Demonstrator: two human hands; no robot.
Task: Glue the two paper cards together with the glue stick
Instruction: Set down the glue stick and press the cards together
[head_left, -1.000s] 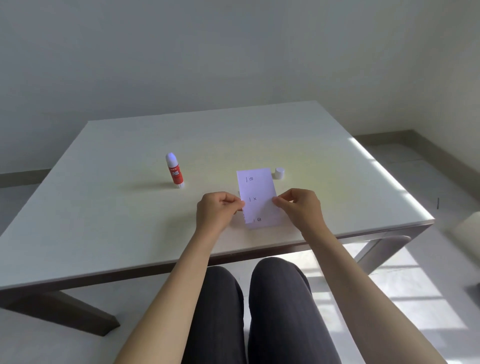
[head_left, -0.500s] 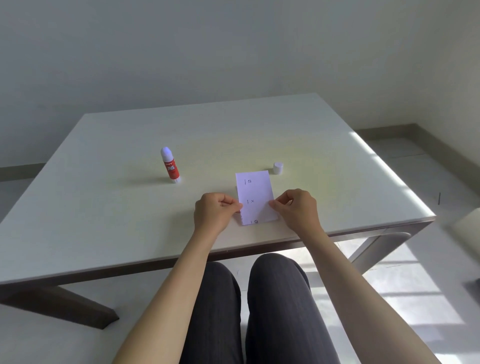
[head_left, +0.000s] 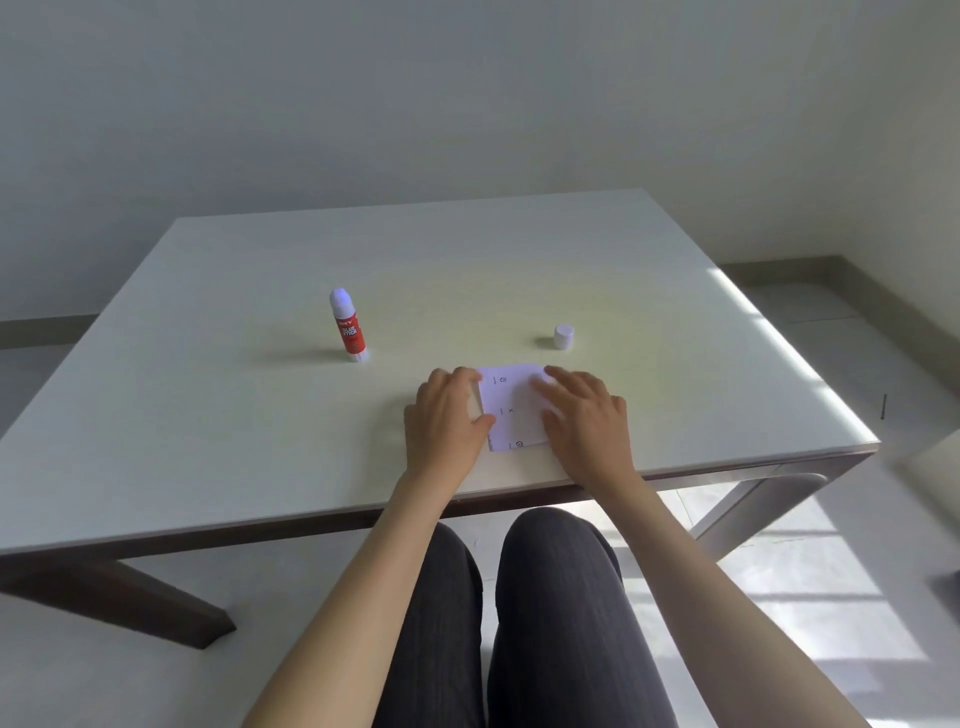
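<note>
A white paper card (head_left: 511, 410) with small printed marks lies flat on the table near its front edge. Whether a second card lies under it I cannot tell. My left hand (head_left: 447, 415) rests flat on the card's left edge, fingers extended. My right hand (head_left: 587, 415) lies palm down over its right side, fingers spread. Neither hand grips anything. The red glue stick (head_left: 349, 328) stands upright to the left, uncapped, with its white tip showing. Its white cap (head_left: 563, 336) sits just beyond the card.
The pale table (head_left: 208, 415) has its front edge close below my hands and its right edge in sunlight. My knees are under the front edge. A wall rises behind the table, and floor shows to the right.
Both hands went from pinching the card's side edges to lying flat on it with fingers stretched out. The card now lies flat on the table.
</note>
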